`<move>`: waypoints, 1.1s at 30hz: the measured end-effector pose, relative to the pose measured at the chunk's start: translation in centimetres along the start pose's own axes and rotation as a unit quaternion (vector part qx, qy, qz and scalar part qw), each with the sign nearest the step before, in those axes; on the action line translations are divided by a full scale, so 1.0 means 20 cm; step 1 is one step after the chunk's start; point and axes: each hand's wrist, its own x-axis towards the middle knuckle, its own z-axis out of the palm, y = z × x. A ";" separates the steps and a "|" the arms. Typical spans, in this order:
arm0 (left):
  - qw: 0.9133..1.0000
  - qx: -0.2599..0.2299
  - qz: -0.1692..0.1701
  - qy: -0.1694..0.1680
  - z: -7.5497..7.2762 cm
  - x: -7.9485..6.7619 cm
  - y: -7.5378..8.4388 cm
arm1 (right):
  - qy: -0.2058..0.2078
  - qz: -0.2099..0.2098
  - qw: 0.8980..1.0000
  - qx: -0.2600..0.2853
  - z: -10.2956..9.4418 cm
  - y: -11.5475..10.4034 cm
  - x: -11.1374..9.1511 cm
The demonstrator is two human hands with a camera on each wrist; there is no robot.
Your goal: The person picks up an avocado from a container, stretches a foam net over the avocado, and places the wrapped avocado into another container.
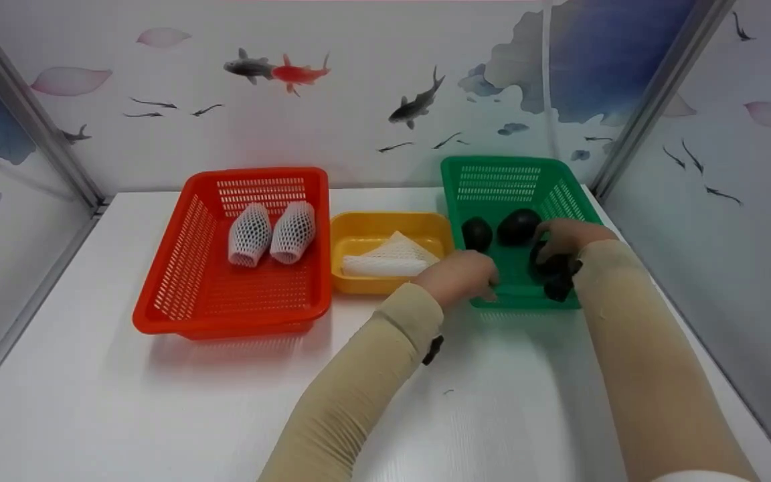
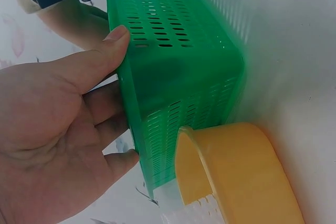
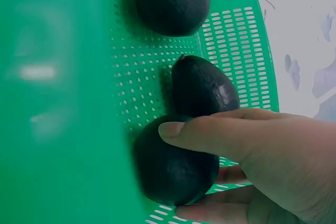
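Observation:
In the right wrist view, my right hand (image 3: pixel 283 156) holds a dark avocado (image 3: pixel 176 166), the thumb on one side and fingers round the other. This hand (image 1: pixel 569 237) reaches into the green basket (image 1: pixel 492 163) at its right side. Two more dark avocados (image 1: pixel 476 234) lie further in; one avocado (image 3: pixel 202 87) sits right beside the held one. My left hand (image 1: pixel 462 276) is at the basket's near left corner. In the left wrist view, the left hand (image 2: pixel 58 129) has its thumb at the green rim (image 2: pixel 127 90), with some fingers partly hidden behind it.
A yellow tray (image 1: pixel 385 218) with white foam net sleeves (image 1: pixel 392 258) stands between the baskets. On the left, a red basket (image 1: pixel 238 325) contains two items in white foam nets (image 1: pixel 249 234). Printed wall panels (image 1: pixel 372 100) enclose the white table (image 1: pixel 124 415).

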 end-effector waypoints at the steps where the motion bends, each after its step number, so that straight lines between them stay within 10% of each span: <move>1: 1.000 -0.002 -0.002 0.001 0.00 0.00 0.00 | -0.004 0.002 1.000 -0.001 0.00 -0.01 0.00; 33: 1.000 0.009 -0.011 -0.015 -0.01 0.00 -0.01 | -0.040 -0.013 0.999 -0.004 -0.03 -0.07 0.02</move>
